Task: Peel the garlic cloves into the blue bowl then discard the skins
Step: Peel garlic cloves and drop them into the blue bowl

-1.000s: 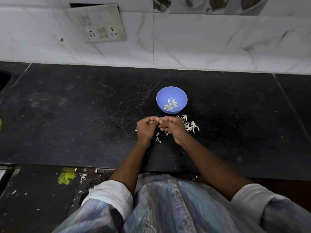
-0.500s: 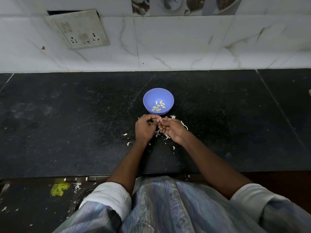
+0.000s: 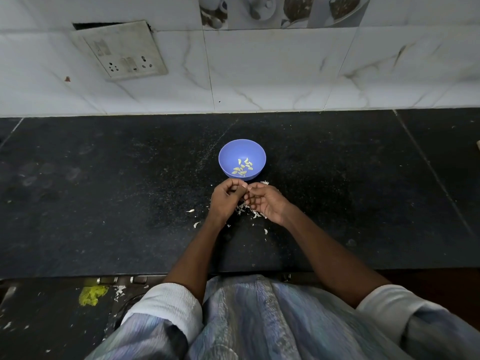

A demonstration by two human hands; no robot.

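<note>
A blue bowl (image 3: 228, 157) stands on the black counter and holds several peeled garlic cloves (image 3: 242, 167). Just in front of it my left hand (image 3: 224, 201) and my right hand (image 3: 267, 202) meet at the fingertips. The left hand's fingers are curled and pinch a small garlic clove (image 3: 240, 187), mostly hidden by the fingers. The right hand's fingers curl towards the same spot and touch it. White garlic skins (image 3: 242, 210) lie scattered on the counter under and around both hands.
The black stone counter (image 3: 104, 203) runs wide to both sides, backed by a white tiled wall with a socket plate (image 3: 122, 51). Below the front edge are a yellow scrap (image 3: 92, 294) and more bits of skin on the floor.
The view has shifted, so the bowl and hands sit lower and more centred. The right hand has turned more palm-up and its fingers have loosened a little. More skins lie scattered to the left.
</note>
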